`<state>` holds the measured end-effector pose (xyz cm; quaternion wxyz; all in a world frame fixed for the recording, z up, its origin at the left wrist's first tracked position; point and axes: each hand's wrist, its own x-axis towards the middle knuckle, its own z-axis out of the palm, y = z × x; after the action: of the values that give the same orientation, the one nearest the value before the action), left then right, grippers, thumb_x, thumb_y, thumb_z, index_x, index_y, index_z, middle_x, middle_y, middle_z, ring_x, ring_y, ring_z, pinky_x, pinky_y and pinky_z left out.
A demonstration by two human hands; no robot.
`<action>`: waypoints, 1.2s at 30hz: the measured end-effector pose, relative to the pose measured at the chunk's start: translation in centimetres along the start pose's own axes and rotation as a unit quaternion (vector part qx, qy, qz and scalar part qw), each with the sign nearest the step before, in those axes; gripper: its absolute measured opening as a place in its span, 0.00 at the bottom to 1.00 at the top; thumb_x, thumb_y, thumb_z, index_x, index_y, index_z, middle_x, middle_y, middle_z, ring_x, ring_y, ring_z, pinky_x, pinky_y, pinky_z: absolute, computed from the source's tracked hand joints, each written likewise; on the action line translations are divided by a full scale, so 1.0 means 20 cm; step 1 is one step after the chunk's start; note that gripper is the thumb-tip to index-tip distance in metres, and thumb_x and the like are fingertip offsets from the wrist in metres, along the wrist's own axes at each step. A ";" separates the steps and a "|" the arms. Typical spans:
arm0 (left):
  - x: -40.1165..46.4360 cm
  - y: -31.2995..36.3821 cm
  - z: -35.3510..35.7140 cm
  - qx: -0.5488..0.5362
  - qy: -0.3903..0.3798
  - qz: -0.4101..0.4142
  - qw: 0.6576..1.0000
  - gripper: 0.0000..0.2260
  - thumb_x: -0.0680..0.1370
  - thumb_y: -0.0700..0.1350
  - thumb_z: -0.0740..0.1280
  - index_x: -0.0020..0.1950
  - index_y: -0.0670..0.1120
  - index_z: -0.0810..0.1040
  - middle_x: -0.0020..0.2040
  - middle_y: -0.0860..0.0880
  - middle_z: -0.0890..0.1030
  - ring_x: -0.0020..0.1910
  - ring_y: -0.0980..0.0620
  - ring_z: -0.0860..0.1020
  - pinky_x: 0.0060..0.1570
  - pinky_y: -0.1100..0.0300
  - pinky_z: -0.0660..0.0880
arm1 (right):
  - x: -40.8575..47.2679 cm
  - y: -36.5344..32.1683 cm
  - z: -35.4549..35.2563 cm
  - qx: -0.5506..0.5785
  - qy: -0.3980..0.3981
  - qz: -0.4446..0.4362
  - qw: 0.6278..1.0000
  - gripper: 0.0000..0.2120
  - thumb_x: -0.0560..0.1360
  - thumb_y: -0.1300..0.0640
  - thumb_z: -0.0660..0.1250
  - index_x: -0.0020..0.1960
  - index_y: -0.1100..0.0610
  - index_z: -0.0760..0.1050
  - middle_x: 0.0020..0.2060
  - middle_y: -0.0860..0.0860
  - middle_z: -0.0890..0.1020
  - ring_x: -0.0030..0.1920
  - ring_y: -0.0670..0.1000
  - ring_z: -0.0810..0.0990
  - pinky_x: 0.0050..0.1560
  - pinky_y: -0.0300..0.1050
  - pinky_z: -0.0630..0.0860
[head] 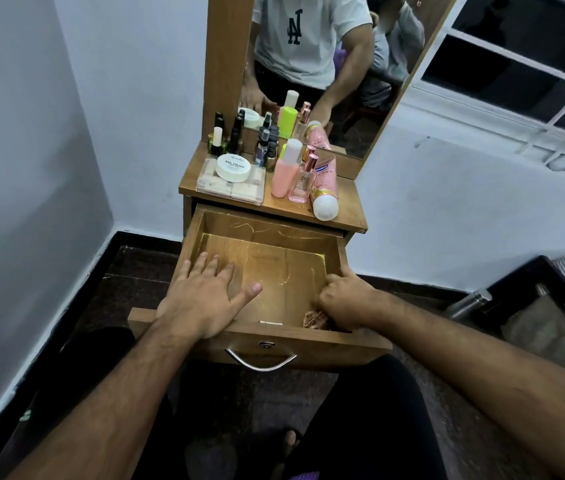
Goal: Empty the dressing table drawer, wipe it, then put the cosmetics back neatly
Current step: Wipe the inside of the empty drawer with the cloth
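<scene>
The wooden drawer point(274, 268) is pulled out under the dressing table top point(346, 216). Its floor is almost bare. My left hand point(201, 299) lies flat over the drawer's front left corner, fingers spread, holding nothing. My right hand point(343, 299) is closed in the front right corner, over a small brownish item point(314, 320) that it mostly hides. A small white thing point(270, 322) lies against the drawer front. The cosmetics stand on the table top: a white nail polish tub point(233, 166) on a clear case point(229, 183), dark small bottles point(236, 135), a pink bottle point(284, 174), a perfume bottle point(303, 183), a pink tube point(324, 192).
A mirror point(312, 64) rises behind the table top and reflects a person's torso and arms. White walls close in on the left and behind. A dark box point(551, 306) and a metal flask point(471, 303) sit on the floor at right. The drawer has a metal handle point(260, 362).
</scene>
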<state>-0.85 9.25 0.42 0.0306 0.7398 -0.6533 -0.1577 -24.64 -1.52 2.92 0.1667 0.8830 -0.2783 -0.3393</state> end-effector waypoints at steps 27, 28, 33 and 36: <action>-0.02 0.00 -0.01 0.000 0.000 -0.002 1.000 0.47 0.69 0.75 0.32 0.80 0.51 0.53 0.81 0.48 0.53 0.80 0.50 0.44 0.77 0.49 0.40 | 0.25 0.17 -0.09 -0.125 0.030 0.138 0.982 0.13 0.80 0.45 0.63 0.57 0.52 0.80 0.52 0.48 0.82 0.54 0.53 0.70 0.51 0.49 0.65; -0.02 0.00 -0.01 -0.001 0.001 -0.002 1.000 0.47 0.69 0.75 0.32 0.80 0.51 0.53 0.81 0.48 0.53 0.80 0.50 0.45 0.77 0.49 0.40 | 0.25 0.18 -0.09 -0.117 0.033 0.141 0.983 0.13 0.80 0.45 0.63 0.57 0.51 0.80 0.52 0.48 0.82 0.55 0.53 0.70 0.51 0.50 0.64; -0.01 0.00 -0.01 -0.004 0.003 -0.003 1.000 0.46 0.70 0.75 0.33 0.80 0.51 0.53 0.81 0.48 0.54 0.80 0.50 0.45 0.77 0.49 0.40 | 0.25 0.19 -0.09 -0.120 0.019 0.154 0.981 0.13 0.80 0.45 0.63 0.58 0.51 0.80 0.54 0.49 0.82 0.56 0.54 0.70 0.52 0.51 0.65; -0.02 0.00 0.00 -0.002 0.002 -0.004 1.000 0.47 0.69 0.75 0.32 0.80 0.51 0.53 0.81 0.48 0.54 0.80 0.50 0.45 0.77 0.49 0.40 | 0.27 0.13 -0.12 -0.126 -0.007 0.158 0.979 0.15 0.79 0.44 0.66 0.60 0.52 0.79 0.54 0.50 0.81 0.54 0.54 0.71 0.49 0.49 0.65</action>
<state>-0.83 9.56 0.54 0.0325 0.7428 -0.6500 -0.1573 -20.71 -6.65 3.13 0.3262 0.7973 -0.3706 -0.3473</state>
